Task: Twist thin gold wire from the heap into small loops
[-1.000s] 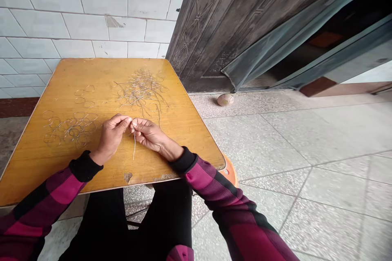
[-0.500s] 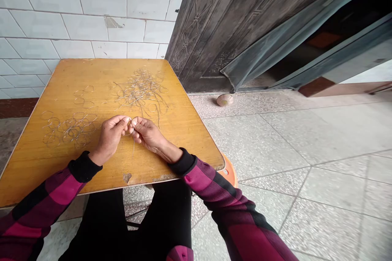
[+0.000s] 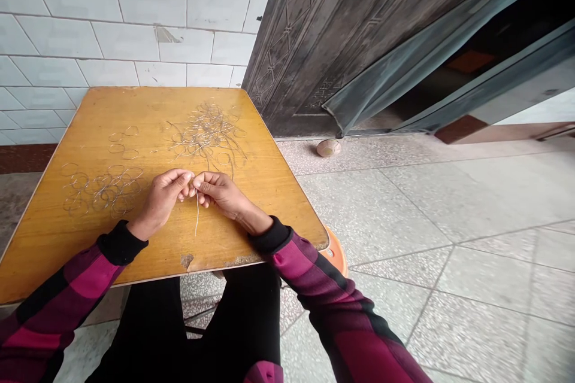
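Observation:
My left hand (image 3: 160, 200) and my right hand (image 3: 220, 196) meet at the fingertips above the middle of a wooden table with a yellow-brown veneer top (image 3: 215, 245). Both pinch a thin silver wire (image 3: 196, 212), whose end hangs down below my fingers. Left of my left hand lies a group of interlinked wire loops (image 3: 104, 191). Farther away, a denser tangle of wire loops (image 3: 206, 136) lies beyond my hands, and a few loose loops (image 3: 123, 141) sit between the two groups.
White tiled wall (image 3: 135, 24) behind the table; dark embossed metal door (image 3: 332, 36) and grey-green curtain (image 3: 431, 54) at right. A small round object (image 3: 328, 148) sits on the speckled floor (image 3: 426, 287). An orange stool rim (image 3: 336, 254) shows past the table's corner.
My hands stay together on the wire, with only small shifts of the fingers. The view has moved very slightly.

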`<state>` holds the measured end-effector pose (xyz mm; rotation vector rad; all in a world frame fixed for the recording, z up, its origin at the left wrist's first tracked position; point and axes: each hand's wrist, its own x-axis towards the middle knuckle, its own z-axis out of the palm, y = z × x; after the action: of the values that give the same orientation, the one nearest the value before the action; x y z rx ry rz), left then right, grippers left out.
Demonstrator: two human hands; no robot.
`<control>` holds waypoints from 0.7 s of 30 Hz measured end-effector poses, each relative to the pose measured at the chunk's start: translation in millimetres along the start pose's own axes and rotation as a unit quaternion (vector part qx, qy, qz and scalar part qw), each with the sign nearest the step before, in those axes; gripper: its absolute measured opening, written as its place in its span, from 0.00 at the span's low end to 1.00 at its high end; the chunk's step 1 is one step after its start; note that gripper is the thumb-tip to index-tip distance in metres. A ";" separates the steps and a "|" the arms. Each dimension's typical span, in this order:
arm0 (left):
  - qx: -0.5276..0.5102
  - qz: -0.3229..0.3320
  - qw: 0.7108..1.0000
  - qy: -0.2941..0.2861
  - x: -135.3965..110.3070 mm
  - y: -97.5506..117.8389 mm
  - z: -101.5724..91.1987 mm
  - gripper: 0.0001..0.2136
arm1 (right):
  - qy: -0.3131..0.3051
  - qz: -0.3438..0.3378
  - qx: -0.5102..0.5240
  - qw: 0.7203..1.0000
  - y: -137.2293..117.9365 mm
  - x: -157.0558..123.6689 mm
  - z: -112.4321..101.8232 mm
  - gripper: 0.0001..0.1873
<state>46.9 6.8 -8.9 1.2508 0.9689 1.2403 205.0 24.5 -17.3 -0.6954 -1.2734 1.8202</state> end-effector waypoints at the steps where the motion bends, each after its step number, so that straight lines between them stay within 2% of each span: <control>1: 0.006 0.000 1.000 -0.004 -0.1 -0.5 -0.8 0.12 | -0.001 0.000 -0.013 1.000 -0.9 -0.2 -1.5 0.17; 4: 0.016 0.001 1.000 -0.005 -0.2 -1.8 -2.5 0.12 | 0.010 0.004 -0.043 0.999 -4.2 -1.2 -4.9 0.17; 11: 0.035 -0.020 0.998 0.038 0.6 -3.7 -3.9 0.12 | 0.041 0.032 -0.076 0.996 -11.2 -3.0 -12.6 0.18; 21: -0.011 -0.030 0.998 0.059 0.4 -5.7 1.0 0.11 | 0.020 -0.026 -0.223 0.974 -2.4 -6.8 -8.5 0.15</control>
<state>48.7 7.6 -14.4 1.1337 1.0680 1.2850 216.1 23.4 -18.0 -0.9230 -1.6774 1.4786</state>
